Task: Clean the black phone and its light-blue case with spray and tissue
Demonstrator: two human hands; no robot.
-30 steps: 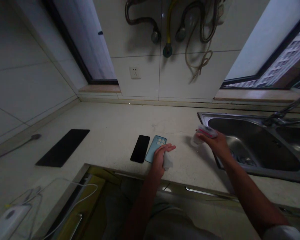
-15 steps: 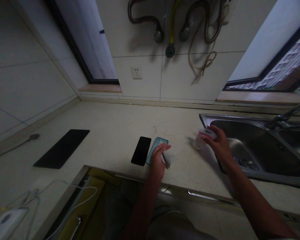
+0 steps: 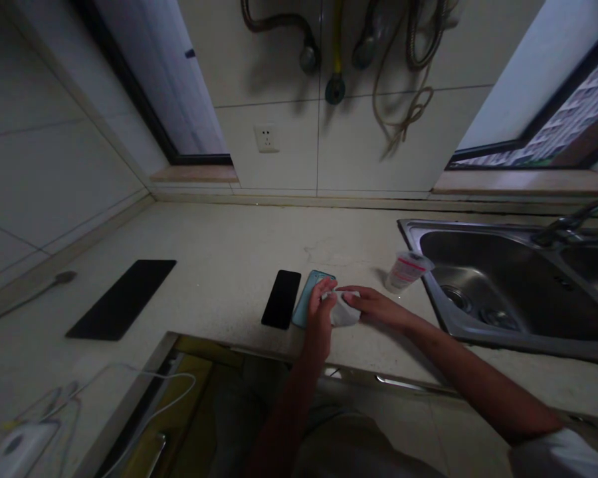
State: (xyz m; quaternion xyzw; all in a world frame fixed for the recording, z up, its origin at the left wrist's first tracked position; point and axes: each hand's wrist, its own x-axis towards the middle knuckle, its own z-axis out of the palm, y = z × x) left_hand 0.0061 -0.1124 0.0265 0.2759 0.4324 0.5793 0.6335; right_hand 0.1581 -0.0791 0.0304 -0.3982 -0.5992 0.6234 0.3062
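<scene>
My left hand and my right hand meet near the counter's front edge, both pinching a small white wipe between them. The left hand lies over the lower end of a light blue phone case. A black phone lies flat just left of the case. A small clear cup with a pink label stands alone on the counter beside the sink, right of my hands.
A steel sink with a tap fills the right side. A black rectangular mat lies at the left. A white device with cables sits at the lower left. A wall socket and hoses hang on the back wall.
My right hand let go of the cup beside the sink and came left to join my left hand on the white wipe. The cup stays standing on the counter.
</scene>
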